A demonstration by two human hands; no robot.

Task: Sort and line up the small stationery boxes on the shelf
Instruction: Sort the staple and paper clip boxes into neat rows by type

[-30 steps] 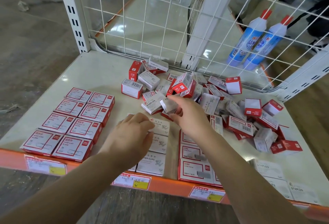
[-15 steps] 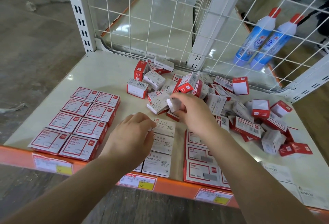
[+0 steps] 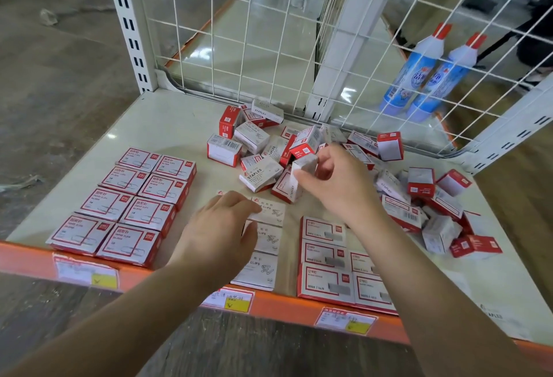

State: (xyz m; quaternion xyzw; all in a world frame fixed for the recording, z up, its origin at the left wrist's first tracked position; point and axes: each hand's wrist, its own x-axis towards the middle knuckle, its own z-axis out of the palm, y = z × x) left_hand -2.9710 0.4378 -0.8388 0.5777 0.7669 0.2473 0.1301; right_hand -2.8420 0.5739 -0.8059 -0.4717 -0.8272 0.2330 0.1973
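Observation:
A loose heap of small red-and-white stationery boxes (image 3: pixel 398 185) lies at the back and right of the cream shelf (image 3: pixel 167 125). My right hand (image 3: pixel 338 185) pinches one small white box (image 3: pixel 303 167) lifted on end at the heap's near edge. My left hand (image 3: pixel 218 227) rests on a column of white paper-clip boxes (image 3: pixel 267 239), its fingers curled at the topmost box. Several red-framed paper-clip boxes (image 3: pixel 131 200) sit in neat rows on the left. Red-edged staple boxes (image 3: pixel 324 260) are lined up front right, partly under my right forearm.
A white wire grid (image 3: pixel 269 32) closes the back and right side of the shelf. Two blue-and-white bottles (image 3: pixel 425 74) stand behind the grid at the right. The orange front rail (image 3: pixel 278 304) carries price labels. A white slotted upright (image 3: pixel 128 23) rises at the back left.
My right hand has lifted a small white box out of the heap and turned it on end. My left hand has stayed on the white paper-clip boxes.

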